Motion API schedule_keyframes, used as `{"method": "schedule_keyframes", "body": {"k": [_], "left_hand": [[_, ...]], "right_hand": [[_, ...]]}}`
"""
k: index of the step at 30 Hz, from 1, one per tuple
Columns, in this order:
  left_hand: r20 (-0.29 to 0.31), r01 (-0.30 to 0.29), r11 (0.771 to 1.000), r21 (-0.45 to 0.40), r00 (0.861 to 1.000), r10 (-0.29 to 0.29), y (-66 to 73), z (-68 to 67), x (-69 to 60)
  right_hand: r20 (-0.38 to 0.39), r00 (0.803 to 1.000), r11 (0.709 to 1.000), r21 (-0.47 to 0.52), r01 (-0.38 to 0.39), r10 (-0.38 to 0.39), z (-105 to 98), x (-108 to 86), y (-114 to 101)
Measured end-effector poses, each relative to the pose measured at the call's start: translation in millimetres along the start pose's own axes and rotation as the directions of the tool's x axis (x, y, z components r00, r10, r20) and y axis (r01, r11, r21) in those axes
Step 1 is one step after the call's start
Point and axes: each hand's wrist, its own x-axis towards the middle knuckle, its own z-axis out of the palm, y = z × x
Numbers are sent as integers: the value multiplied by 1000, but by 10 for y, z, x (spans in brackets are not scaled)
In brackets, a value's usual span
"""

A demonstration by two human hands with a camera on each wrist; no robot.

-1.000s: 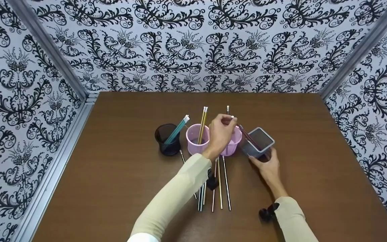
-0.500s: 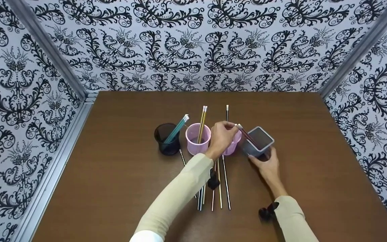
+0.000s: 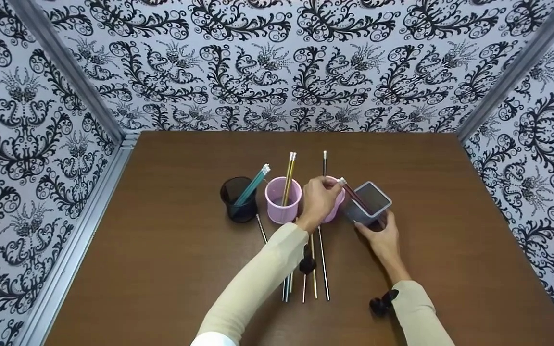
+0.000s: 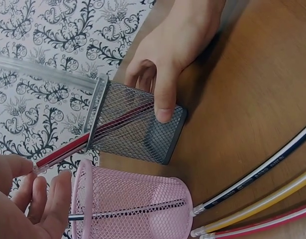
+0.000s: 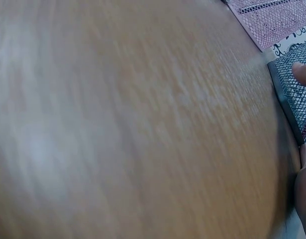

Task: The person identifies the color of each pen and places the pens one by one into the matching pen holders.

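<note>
The left hand (image 3: 321, 198) is over the right-hand pink mesh cup (image 3: 338, 204), its fingertips at the white-tipped ends of dark red pencils (image 3: 355, 196). Those pencils lean inside a square grey mesh holder (image 3: 361, 218). In the left wrist view, thumb and fingers of the left hand (image 4: 33, 199) pinch the end of a red pencil (image 4: 68, 149) whose other end is in the holder (image 4: 138, 134). The right hand (image 3: 382, 238) grips the holder near its base, with the thumb (image 4: 165, 97) across the mesh. One black pencil (image 3: 325, 163) stands in the right-hand pink cup.
Left of the hands stand another pink cup (image 3: 282, 214) with yellow pencils (image 3: 288, 178) and a black cup (image 3: 242, 211) with teal pencils (image 3: 253, 184). Several loose pencils, including a black one (image 3: 324, 264), lie on the brown table (image 3: 161, 240) before the cups, partly under the left sleeve.
The left hand has moved down and slightly right from its earlier place. The red pencil ends near its fingertips sit lower. The right hand keeps its hold on the square holder.
</note>
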Motion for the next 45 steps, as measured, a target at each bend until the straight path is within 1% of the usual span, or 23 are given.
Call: {"method": "schedule_keyframes", "body": {"k": [4, 9, 13, 17, 19, 21, 23, 25, 27, 28, 31, 33, 36, 38, 39, 43, 45], "left_hand": [[-8, -5, 1000, 8, 1000, 5, -2, 21, 0], [-11, -22, 1000, -13, 1000, 22, 2, 56, 0], [-5, -7, 1000, -26, 1000, 7, -5, 74, 0], [4, -1, 1000, -16, 1000, 2, -39, 69, 9], [14, -2, 1000, -6, 1000, 2, -70, 56, 10], [37, 13, 999, -30, 999, -11, -107, 44, 5], [71, 39, 996, -85, 997, -33, -144, 30, -5], [106, 67, 988, -140, 993, -52, -180, 15, -22], [134, 88, 978, -191, 989, -63, -208, -1, -43], [141, 93, 973, -210, 988, -64, -219, -10, -54], [142, 88, 972, -219, 988, -57, -245, -37, -89], [118, 58, 981, -187, 992, -36, -260, -54, -113], [71, -9, 995, -99, 997, 16, -291, -77, -161], [36, -54, 998, -40, 998, 55, -322, -95, -202], [24, -70, 997, -28, 997, 71, -339, -108, -224], [-6, -104, 994, 23, 995, 104, -432, -162, -308], [-1, -100, 994, 42, 995, 100, -491, -194, -344]], "right_hand": [[0, 1000, 1000, 12, 6, -6, 2, 1, -2], [-7, 1000, 1000, -3, -1, 1, 1, 1, -3], [-6, 1000, 1000, -3, -3, 3, -1, 1, 1], [-9, 1000, 1000, 3, 5, -5, -4, -5, -2], [-4, 1000, 1000, 23, 6, -6, 0, -8, -5], [5, 1000, 999, 47, 11, -11, 4, -6, -8], [11, 1000, 997, 73, 12, -13, 8, -5, -15], [13, 1000, 996, 92, 14, -15, 8, -3, -21], [11, 1000, 996, 87, 8, -9, 4, -3, -23], [10, 1000, 996, 84, 4, -5, -1, -5, -24], [4, 1000, 998, 66, -7, 7, -13, -6, -19], [-4, 1000, 998, 60, -13, 13, -16, -6, -17], [-9, 1000, 998, 57, -24, 25, -22, -10, -13], [-3, 999, 998, 55, -33, 34, -27, -17, -15], [4, 999, 998, 52, -39, 39, -31, -19, -15], [36, 998, 997, 64, -45, 43, -49, -18, -31], [49, 998, 995, 93, -43, 38, -64, -18, -41]]}}
